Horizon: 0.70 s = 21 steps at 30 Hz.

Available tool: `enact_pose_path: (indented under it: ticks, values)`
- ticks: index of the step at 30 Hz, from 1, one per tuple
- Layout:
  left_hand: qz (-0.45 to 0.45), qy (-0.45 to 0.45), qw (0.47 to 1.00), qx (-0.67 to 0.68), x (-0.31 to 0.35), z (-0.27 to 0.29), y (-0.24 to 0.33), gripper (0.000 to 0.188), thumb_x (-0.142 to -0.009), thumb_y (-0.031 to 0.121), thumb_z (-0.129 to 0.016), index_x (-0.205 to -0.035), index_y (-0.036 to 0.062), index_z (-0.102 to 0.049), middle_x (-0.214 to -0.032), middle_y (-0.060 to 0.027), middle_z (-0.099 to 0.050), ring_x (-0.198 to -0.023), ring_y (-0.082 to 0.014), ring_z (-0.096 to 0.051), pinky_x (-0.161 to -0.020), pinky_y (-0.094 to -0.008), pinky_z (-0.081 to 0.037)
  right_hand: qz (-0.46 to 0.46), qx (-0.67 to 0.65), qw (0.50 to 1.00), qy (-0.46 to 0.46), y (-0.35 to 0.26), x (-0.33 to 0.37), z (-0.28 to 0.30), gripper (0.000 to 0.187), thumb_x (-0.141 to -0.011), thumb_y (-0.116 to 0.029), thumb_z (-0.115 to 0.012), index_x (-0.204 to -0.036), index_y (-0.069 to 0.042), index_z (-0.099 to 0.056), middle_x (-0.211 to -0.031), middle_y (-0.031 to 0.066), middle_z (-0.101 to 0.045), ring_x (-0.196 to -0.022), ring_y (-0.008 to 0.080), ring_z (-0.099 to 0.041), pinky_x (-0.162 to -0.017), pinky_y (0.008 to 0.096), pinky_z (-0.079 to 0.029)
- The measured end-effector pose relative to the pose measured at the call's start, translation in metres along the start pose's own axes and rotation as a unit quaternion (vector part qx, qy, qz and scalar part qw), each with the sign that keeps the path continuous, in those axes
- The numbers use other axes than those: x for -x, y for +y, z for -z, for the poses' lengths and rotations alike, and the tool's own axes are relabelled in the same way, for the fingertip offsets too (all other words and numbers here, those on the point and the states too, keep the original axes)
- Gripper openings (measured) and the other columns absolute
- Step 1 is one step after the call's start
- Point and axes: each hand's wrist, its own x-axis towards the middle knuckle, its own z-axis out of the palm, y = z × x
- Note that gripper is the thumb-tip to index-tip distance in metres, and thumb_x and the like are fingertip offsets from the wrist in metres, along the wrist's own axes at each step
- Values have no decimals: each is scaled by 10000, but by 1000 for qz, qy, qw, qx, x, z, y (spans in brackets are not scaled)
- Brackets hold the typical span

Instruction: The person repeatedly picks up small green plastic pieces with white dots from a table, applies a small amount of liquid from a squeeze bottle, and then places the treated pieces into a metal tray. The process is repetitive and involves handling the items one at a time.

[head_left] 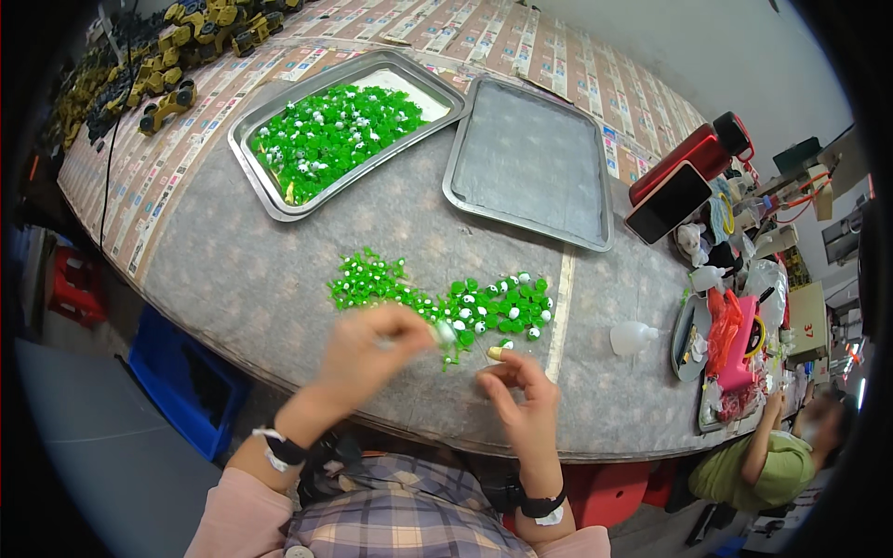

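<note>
My left hand is blurred by motion above the near side of the table. Its thumb and fingers pinch a small white-and-green piece. Just to the right, my right hand has its fingers curled, with a yellowish cover on one fingertip. A thin line shows near that fingertip, but what the right hand grips is too small to make out. Beyond both hands lie a heap of small green pieces with white dots and a looser group of green pieces with white, black-spotted balls.
A metal tray of green-and-white pieces stands far left, its corner meeting another metal tray. A phone leans by a red bottle. A translucent cup and pink container are right, near another person. Yellow toy vehicles pile back left.
</note>
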Motion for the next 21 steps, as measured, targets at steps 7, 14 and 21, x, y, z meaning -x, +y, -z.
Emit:
enact_pose_path:
  ticks: [7, 14, 21]
  values:
    - [-179, 322, 930, -17, -66, 51, 16, 176, -725, 62, -589, -895, 17, -572, -829, -41, -589, -779, -126, -539, -717, -250, -413, 160, 278, 946, 43, -1, -23, -16, 93, -640, -69, -611, -706, -46, -550, -626, 75, -463, -570, 231, -488, -495, 313, -387]
    - [-87, -17, 992, -86, -14, 11, -1, 172, -705, 16, -570, -874, 40, -583, -799, -64, -583, -727, -158, -546, -678, -267, -424, 189, 340, 921, 41, 5, -25, -20, 104, -638, -70, -606, -688, -51, -517, -625, 78, -464, -579, 233, -493, -496, 320, -387]
    - [-173, -122, 967, -141, 10, -19, 1, 269, -668, 39, -603, -923, 125, -599, -821, -50, -565, -729, -205, -540, -640, -283, -433, 23, 132, 991, -11, -17, -8, -7, 94, -672, -59, -596, -732, -33, -529, -601, 42, -435, -518, 141, -453, -470, 266, -364]
